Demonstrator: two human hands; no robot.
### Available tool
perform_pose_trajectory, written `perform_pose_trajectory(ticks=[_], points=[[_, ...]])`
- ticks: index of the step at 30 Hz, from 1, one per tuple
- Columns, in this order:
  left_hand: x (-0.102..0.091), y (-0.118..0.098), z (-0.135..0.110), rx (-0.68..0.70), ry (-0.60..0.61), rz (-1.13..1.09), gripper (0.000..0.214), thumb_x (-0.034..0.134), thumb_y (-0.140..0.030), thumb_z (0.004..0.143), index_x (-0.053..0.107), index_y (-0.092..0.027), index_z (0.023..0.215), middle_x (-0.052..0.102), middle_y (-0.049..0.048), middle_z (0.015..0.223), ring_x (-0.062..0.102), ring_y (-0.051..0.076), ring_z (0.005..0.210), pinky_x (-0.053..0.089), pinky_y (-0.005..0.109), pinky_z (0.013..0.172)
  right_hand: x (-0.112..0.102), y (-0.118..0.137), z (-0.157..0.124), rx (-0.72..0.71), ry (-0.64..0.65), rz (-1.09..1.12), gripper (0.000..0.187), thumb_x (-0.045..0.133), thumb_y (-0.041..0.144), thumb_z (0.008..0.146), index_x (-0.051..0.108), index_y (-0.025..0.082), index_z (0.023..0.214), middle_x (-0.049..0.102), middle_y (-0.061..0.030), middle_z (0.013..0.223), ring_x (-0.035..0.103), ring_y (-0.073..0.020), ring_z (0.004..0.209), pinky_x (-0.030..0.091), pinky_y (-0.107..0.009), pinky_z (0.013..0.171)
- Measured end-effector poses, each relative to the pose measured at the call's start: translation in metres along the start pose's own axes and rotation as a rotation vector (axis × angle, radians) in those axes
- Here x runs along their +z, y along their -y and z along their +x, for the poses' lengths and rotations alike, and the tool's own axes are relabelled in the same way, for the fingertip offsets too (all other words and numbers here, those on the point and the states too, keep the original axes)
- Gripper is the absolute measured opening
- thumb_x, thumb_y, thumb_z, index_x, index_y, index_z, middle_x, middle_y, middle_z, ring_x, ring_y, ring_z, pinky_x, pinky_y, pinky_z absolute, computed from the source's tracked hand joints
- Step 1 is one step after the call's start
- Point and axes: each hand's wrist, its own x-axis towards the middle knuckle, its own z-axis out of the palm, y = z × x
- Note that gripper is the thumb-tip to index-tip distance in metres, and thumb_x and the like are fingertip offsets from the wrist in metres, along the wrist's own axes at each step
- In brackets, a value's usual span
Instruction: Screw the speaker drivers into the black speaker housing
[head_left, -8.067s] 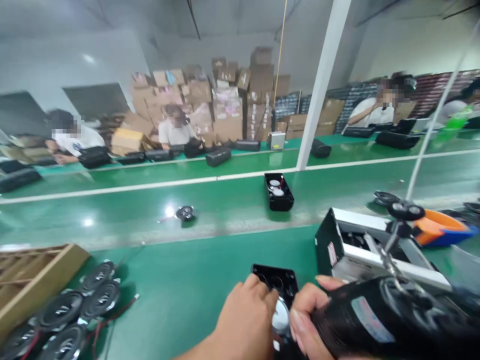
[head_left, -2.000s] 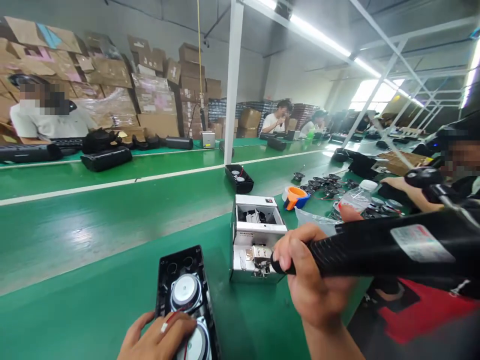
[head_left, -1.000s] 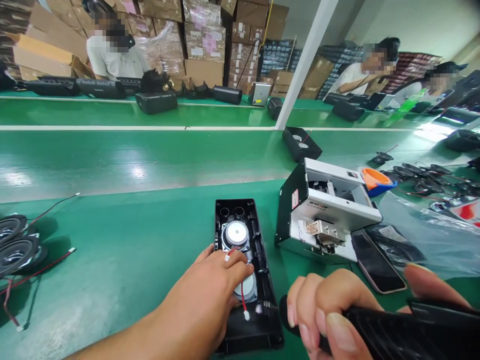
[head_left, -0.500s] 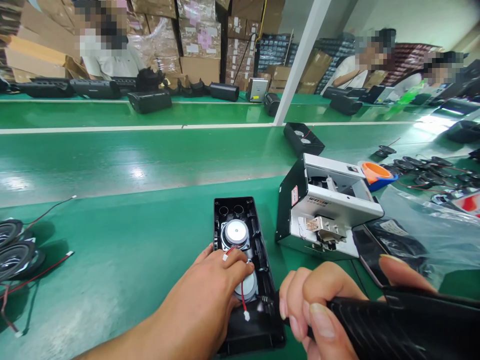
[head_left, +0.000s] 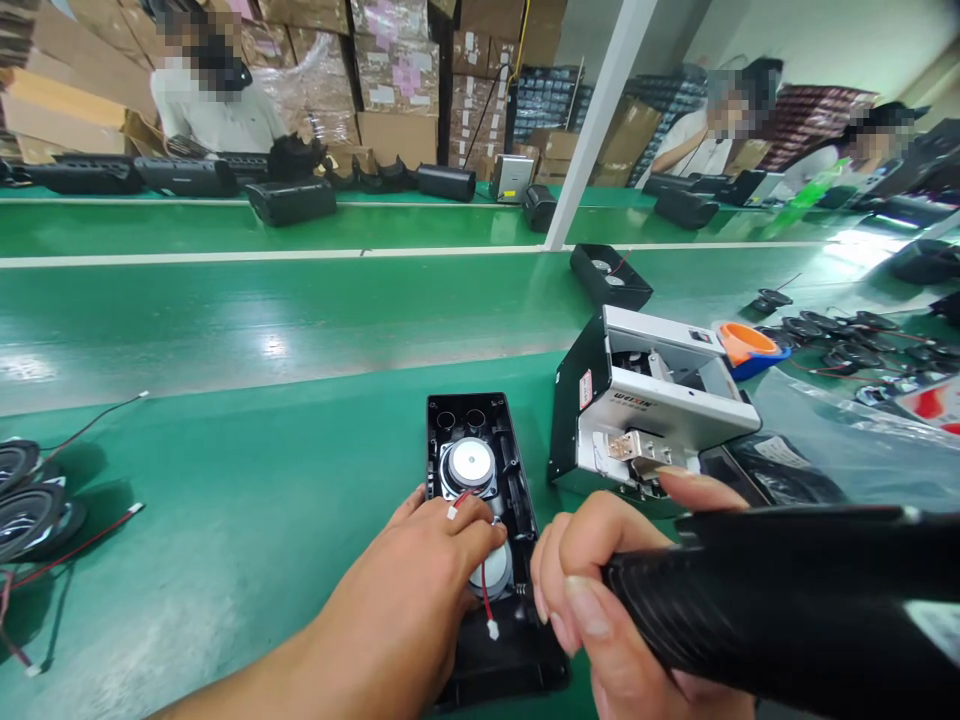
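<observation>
A long black speaker housing [head_left: 510, 655] lies on the green bench, its inner side up. Two round speakers sit in it: an upper speaker [head_left: 471, 463] and a lower speaker [head_left: 495, 572], partly covered by my fingers. My left hand [head_left: 424, 565] grips the housing from its left side, with fingers over the lower speaker. Red wires with a white connector [head_left: 493, 630] hang there. Closed around a black electric screwdriver [head_left: 780, 600], my right hand [head_left: 615, 590] is at the housing's right edge. The tool's tip is hidden behind my fingers.
A grey screw feeder machine [head_left: 645, 400] stands right of the housing, with an orange bowl [head_left: 746, 340] behind it. Loose speakers [head_left: 34, 515] with wires lie at the left, more at the far right. Another housing [head_left: 611, 280] rests beyond a white post [head_left: 596, 130]. Several people work opposite.
My right hand and the electric screwdriver have moved left and slightly up, closer over the housing's right edge. The tool's body lies higher in view. My left hand keeps its place.
</observation>
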Motion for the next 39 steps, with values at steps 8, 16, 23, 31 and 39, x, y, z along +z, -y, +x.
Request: perform_pose_trajectory(ticks=[8,16,23,31,39], points=[[0.003,0.002,0.001,0.075,-0.038,0.015,0.024,0.062,-0.012,0.105,0.072,-0.025,0.123,0.074,0.0065,0.134,0.071,0.030,0.128,0.049,0.060,0.126,-0.009,-0.011,0.002,0.119,0.168,0.007,0.009,0.070,0.023,0.101,0.069,0.027,0.093,0.054,-0.0005,0.075,0.054,-0.0173,0.062,0.051,-0.032,0.049],[0.001,0.000,0.001,0.103,-0.065,0.060,0.023,0.054,-0.013,0.106,0.072,-0.024,0.116,0.075,0.0074,0.124,0.072,0.029,0.123,0.054,0.049,0.120,-0.005,-0.008,0.011,0.107,0.221,0.051,0.010,0.069,0.018,0.102,0.069,0.024,0.093,0.057,-0.0002,0.078,0.052,-0.0141,0.062,0.051,-0.028,0.048],[-0.005,-0.004,0.000,0.084,-0.064,0.040,0.023,0.054,-0.013,0.108,0.073,-0.024,0.114,0.076,0.0074,0.122,0.072,0.029,0.124,0.054,0.049,0.119,-0.008,-0.011,0.004,0.127,0.224,0.015,0.008,0.072,0.020,0.100,0.068,0.025,0.094,0.054,0.0007,0.077,0.053,-0.0145,0.061,0.053,-0.029,0.051],[-0.004,0.000,-0.002,0.149,-0.128,0.141,0.026,0.065,-0.012,0.101,0.076,-0.028,0.118,0.077,0.0066,0.126,0.072,0.030,0.119,0.057,0.048,0.112,-0.002,0.000,0.019,-0.007,0.194,-0.086,0.014,0.071,0.014,0.092,0.067,0.025,0.086,0.061,0.0007,0.078,0.061,-0.0154,0.070,0.059,-0.026,0.058],[-0.035,0.008,0.030,0.433,-0.318,0.666,0.063,0.074,-0.006,0.094,0.065,-0.028,0.152,0.066,0.0149,0.155,0.065,0.043,0.137,0.059,0.060,0.111,-0.003,0.011,0.021,-0.211,-0.151,0.064,0.030,0.058,0.028,0.110,0.054,0.033,0.139,0.054,0.0077,0.072,0.048,-0.0105,0.049,0.047,-0.023,0.046]])
